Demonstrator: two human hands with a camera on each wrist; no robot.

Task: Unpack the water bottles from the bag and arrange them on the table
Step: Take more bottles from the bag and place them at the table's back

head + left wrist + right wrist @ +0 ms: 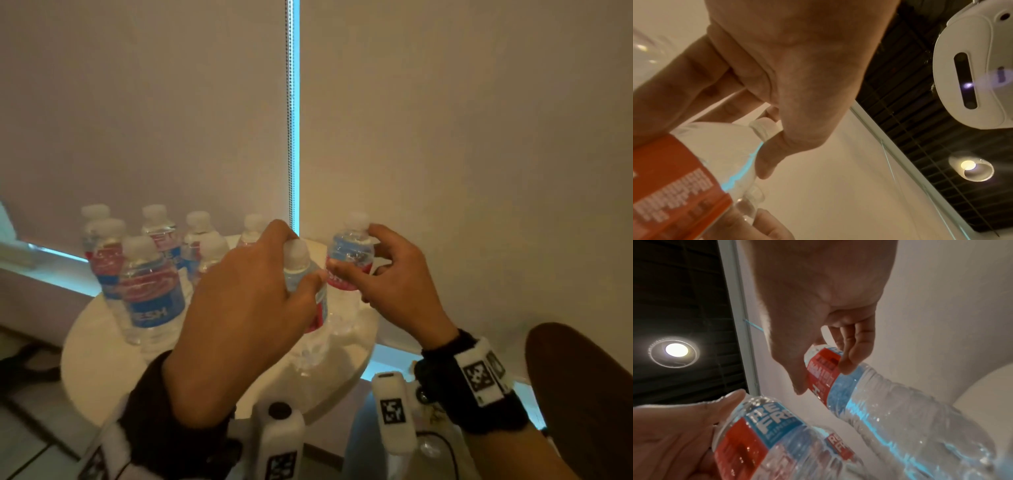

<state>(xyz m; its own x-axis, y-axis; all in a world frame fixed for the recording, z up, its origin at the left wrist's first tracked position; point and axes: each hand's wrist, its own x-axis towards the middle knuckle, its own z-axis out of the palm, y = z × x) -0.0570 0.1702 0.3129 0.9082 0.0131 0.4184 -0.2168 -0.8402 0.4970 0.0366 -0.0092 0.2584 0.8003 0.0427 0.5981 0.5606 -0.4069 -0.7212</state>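
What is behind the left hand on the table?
Behind the left hand stands a cluster of upright water bottles on the round white table. The hand covers the lower parts of some, and of the bottle it grips, so an exact count is uncertain.

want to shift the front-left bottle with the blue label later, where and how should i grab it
Grip that front-left bottle at the shoulder just under its white cap, coming from above and the near side. It stands upright, other bottles crowd close behind it, and its near side faces bare round table.
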